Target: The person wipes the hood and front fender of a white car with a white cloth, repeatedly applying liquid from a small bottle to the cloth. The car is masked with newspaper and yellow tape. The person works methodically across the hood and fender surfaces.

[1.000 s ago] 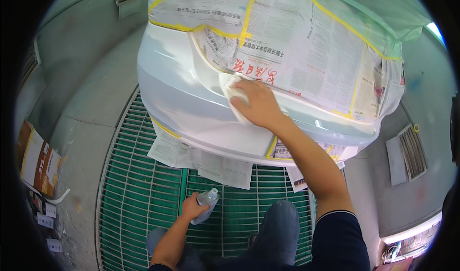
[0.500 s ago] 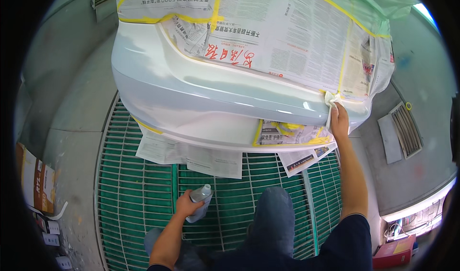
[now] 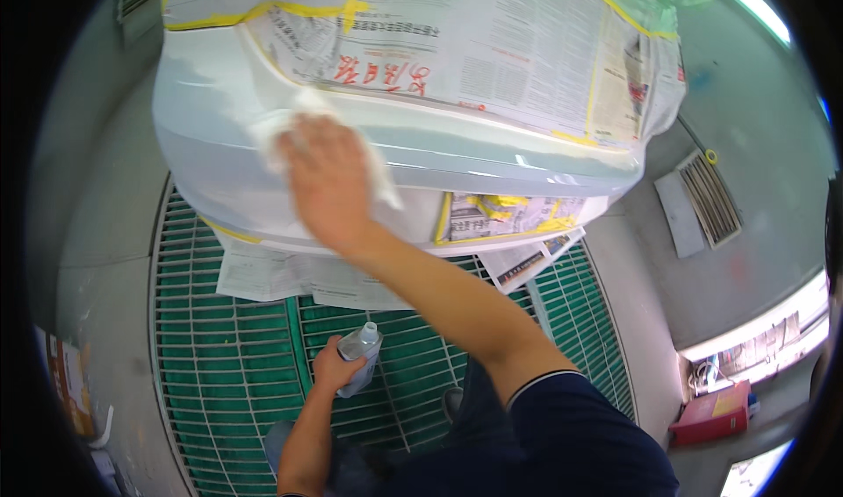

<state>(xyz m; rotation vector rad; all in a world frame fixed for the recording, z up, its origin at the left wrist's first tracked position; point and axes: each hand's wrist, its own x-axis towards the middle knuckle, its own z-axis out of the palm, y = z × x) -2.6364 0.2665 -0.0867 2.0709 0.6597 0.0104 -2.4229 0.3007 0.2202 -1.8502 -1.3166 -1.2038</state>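
A pale grey-white car bumper (image 3: 492, 163) stretches across the view ahead of me. On its left part, my right hand (image 3: 329, 185) presses a white wiping cloth (image 3: 270, 133) against the surface, with the arm reaching across from the lower right. Hand and cloth are slightly blurred, and the palm hides some of the cloth. Lower down, my left hand (image 3: 332, 370) is wrapped round a clear plastic bottle (image 3: 361, 356), holding it a little tilted above the floor grating, apart from the bumper. The bottle's top points up and away from me.
Newspaper sheets (image 3: 518, 49) edged with yellow tape cover the body above the bumper, and more paper hangs below. Green-backed metal grating (image 3: 228, 365) forms the floor. A vent (image 3: 709, 200) is on the right wall, a red box (image 3: 716, 414) at lower right, a carton (image 3: 70, 383) at left.
My right hand has swept from the bumper's right end to its left part with the cloth. My left hand still grips the bottle. The whole view has shifted slightly.
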